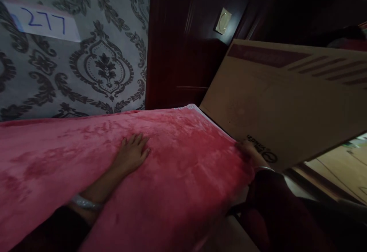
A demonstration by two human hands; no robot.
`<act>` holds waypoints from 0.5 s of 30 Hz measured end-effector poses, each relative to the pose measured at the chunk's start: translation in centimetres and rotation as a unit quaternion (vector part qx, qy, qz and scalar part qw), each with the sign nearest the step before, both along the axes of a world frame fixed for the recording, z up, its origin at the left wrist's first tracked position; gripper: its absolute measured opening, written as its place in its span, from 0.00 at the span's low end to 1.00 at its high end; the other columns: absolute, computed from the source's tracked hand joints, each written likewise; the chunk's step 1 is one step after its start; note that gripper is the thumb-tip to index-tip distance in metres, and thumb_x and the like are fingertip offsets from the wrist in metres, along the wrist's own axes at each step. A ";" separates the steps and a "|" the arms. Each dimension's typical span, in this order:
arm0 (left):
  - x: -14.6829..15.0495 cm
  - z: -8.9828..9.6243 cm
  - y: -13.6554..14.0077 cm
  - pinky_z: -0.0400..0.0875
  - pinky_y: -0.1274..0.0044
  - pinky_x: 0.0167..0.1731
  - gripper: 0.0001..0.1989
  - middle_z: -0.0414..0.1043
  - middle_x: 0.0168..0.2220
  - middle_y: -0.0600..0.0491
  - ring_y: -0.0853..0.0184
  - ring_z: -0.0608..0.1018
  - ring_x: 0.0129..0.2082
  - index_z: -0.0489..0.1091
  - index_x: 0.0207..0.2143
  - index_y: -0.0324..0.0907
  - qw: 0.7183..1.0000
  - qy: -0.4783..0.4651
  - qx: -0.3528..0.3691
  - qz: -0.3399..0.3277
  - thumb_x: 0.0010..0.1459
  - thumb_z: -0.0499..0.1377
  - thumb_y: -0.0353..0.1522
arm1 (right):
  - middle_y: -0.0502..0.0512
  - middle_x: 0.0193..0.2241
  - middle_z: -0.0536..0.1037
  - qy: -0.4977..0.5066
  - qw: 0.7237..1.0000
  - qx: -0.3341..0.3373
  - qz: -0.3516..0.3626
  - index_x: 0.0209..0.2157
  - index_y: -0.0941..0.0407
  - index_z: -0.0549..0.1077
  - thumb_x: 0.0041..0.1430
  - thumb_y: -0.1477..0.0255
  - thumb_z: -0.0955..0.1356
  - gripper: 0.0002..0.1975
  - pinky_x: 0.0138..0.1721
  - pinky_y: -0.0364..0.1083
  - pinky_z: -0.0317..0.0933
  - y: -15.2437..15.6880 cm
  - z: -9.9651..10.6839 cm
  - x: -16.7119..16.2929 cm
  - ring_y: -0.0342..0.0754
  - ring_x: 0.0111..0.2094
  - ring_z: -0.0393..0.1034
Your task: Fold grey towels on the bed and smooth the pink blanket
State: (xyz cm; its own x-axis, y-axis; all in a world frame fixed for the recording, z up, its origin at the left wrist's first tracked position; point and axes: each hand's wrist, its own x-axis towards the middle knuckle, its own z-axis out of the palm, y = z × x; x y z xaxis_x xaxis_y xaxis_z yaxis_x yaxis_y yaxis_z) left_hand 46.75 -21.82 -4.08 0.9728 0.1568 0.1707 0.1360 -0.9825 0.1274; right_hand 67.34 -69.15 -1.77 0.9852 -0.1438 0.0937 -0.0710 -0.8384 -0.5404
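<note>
A pink plush blanket (177, 160) with a pale trimmed far edge covers the surface in front of me. My left hand (132, 152) rests palm down on its nap, fingers stretched and slightly spread, holding nothing. At the blanket's right edge is my right hand (250, 152), close beside a large cardboard panel. Its fingers are in shadow and blurred against the blanket edge, so whether they grip the cloth does not show.
The printed cardboard (275, 103) leans along the right side. Behind stand a dark red wooden door or panel (177, 45) with a pale fitting (223, 21) and patterned wallpaper (106, 64) bearing a paper marked 277 (46, 23). Light flooring (341, 168) shows at lower right.
</note>
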 end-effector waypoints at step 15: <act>-5.8 -0.5 1.2 0.52 0.51 0.66 0.27 0.61 0.69 0.45 0.48 0.61 0.69 0.64 0.67 0.50 0.999 -0.004 -0.010 -0.049 0.69 0.51 0.46 | 0.59 0.72 0.57 -0.033 0.944 -0.277 0.176 0.72 0.52 0.56 0.69 0.56 0.51 0.34 0.64 0.68 0.52 10.3 -6.8 -10.3 0.62 0.70 0.51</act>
